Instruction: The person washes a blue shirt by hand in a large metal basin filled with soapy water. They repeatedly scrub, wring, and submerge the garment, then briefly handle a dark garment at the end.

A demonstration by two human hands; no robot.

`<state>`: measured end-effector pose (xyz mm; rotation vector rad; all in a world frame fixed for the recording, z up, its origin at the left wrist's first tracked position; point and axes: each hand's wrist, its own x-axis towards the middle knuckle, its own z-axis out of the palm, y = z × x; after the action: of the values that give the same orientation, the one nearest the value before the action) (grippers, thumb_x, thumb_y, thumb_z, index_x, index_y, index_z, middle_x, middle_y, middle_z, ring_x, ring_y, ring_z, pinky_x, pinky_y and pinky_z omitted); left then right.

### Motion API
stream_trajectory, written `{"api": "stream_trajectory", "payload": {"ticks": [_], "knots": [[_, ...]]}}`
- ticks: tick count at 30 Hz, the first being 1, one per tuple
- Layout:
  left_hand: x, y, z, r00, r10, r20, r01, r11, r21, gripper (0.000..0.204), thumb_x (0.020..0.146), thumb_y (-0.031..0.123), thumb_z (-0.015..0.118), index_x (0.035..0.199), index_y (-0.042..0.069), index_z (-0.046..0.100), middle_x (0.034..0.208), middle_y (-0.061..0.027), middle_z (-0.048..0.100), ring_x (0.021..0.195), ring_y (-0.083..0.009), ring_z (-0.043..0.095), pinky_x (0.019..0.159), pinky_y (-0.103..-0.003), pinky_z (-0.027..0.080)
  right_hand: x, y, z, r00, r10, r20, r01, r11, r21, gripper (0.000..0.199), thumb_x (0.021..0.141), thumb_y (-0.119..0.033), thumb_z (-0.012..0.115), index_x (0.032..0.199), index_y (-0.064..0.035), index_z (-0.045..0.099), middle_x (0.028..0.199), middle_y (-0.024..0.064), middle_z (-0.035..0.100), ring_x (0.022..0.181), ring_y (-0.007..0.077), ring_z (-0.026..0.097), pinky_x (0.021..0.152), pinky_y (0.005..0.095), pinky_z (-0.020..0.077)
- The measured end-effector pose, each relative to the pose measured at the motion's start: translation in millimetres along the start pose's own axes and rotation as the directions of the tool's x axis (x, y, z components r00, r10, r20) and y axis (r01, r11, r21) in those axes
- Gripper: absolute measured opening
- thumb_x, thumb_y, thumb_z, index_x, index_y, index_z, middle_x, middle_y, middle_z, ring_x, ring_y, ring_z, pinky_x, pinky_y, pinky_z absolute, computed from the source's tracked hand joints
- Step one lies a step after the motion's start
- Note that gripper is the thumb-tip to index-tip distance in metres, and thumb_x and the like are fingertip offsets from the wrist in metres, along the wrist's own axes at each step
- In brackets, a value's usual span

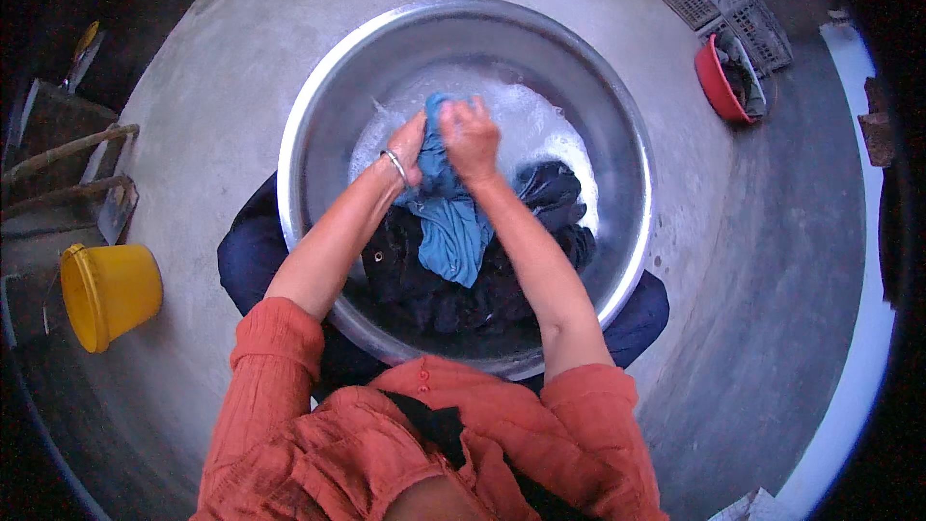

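A blue wet cloth [453, 236] hangs bunched between my two hands, over the middle of a wide metal basin [323, 116]. My left hand [409, 147], with a silver bangle at the wrist, grips the cloth from its left side. Closed on the upper part of the same cloth is my right hand [470, 140], a little smeared by motion. The cloth's lower end spreads over dark wet clothes [434, 294] heaped in the near half of the basin. Foamy water [521, 116] fills the far part of the basin's bottom.
On the concrete floor [222, 135] at left, a yellow bucket [125, 291] lies tipped beside wooden-handled tools [72, 159]. Grey plastic crates [752, 24] and a red tub [721, 82] holding dark cloth stand at the far right. My knees flank the basin.
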<state>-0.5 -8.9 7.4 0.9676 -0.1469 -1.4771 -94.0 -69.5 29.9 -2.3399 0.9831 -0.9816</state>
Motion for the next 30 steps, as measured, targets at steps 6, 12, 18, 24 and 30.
{"api": "stream_trajectory", "payload": {"ticks": [6,12,18,24,30], "knots": [[-4,24,-10,0.949,-0.214,-0.233,0.191,0.975,-0.116,0.039,0.086,0.038,0.043,0.105,0.006,0.054,0.107,-0.0078,0.057,0.093,-0.0243,0.056,0.081,-0.041,0.046,23,71,-35,0.855,0.511,-0.086,-0.486,0.733,-0.476,0.045,0.080,-0.045,0.052,0.113,-0.0156,0.053,0.123,0.0211,0.038,0.103,0.0429,0.044,0.081,0.0499,0.0411],[-8,15,1,0.979,-0.205,-0.009,0.203,0.975,-0.089,0.057,0.084,0.055,0.039,0.116,0.009,0.048,0.122,-0.0103,0.048,0.108,-0.0264,0.048,0.090,-0.045,0.040,-5,47,-7,0.907,0.317,0.278,-0.319,0.947,-0.040,0.034,0.078,-0.034,0.055,0.100,-0.0091,0.056,0.107,0.0268,0.043,0.095,0.0424,0.048,0.080,0.0458,0.0415],[-12,21,-36,0.948,-0.237,0.210,0.270,0.952,-0.144,0.043,0.079,0.054,0.048,0.082,0.012,0.057,0.083,-0.0077,0.058,0.078,-0.0188,0.055,0.066,-0.035,0.046,-26,-91,-21,0.993,-0.089,0.075,0.056,0.930,0.362,0.018,0.070,-0.023,0.062,0.075,-0.0070,0.056,0.098,0.0211,0.050,0.079,0.0386,0.054,0.065,0.0436,0.0458],[-28,26,35,0.968,-0.231,-0.102,0.219,0.969,-0.119,0.029,0.084,0.034,0.047,0.086,0.008,0.059,0.082,-0.0037,0.060,0.074,-0.0169,0.058,0.066,-0.034,0.049,9,6,1,0.994,0.011,-0.110,-0.020,0.997,-0.078,0.013,0.076,-0.023,0.058,0.078,-0.0102,0.057,0.092,0.0215,0.054,0.067,0.0371,0.056,0.056,0.0436,0.0464],[-17,26,8,0.968,-0.168,-0.185,0.164,0.986,-0.037,0.042,0.085,0.038,0.045,0.108,0.004,0.052,0.107,-0.0107,0.055,0.092,-0.0224,0.056,0.079,-0.038,0.048,22,74,-36,0.844,0.536,-0.005,-0.470,0.736,-0.487,0.049,0.077,-0.048,0.052,0.116,-0.0180,0.047,0.120,0.0242,0.040,0.097,0.0392,0.051,0.079,0.0477,0.0430]]}}
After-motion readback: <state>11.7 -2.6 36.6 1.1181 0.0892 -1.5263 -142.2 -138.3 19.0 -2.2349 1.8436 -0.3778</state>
